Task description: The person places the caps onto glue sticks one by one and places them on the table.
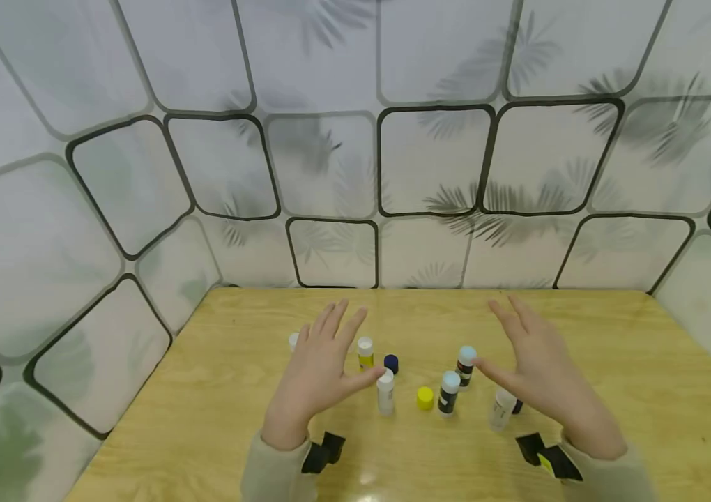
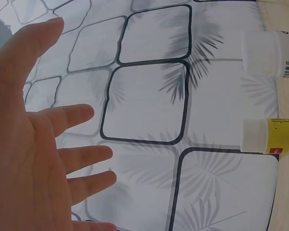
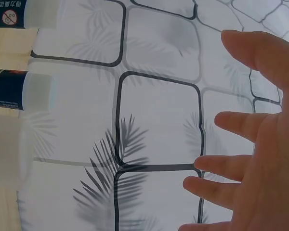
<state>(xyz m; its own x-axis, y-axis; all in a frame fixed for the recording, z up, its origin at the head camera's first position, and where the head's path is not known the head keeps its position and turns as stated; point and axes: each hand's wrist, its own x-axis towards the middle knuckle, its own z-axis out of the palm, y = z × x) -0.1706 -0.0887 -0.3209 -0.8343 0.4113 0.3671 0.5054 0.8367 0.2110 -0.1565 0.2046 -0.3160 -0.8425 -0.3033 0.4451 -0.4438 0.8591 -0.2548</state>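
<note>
Wall [image 1: 431,164]: palm-patterned, behind the wooden table [image 1: 192,425]
Left hand [image 1: 320,380], right hand [image 1: 546,373]: apart, fingers spread — raised above the table
Bottles [image 1: 448,396]: upright, mostly between the hands
Yellow cap [image 1: 425,398], navy cap [image 1: 391,363]: among the bottles
White top [image 1: 293,340]: partly blocked by the left hand

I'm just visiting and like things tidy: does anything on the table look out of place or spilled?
Perhaps: a yellow cap and a dark blue cap sit loose on the wooden table, not on any of the standing tubes, which looks slightly odd. I see no spill.
</note>
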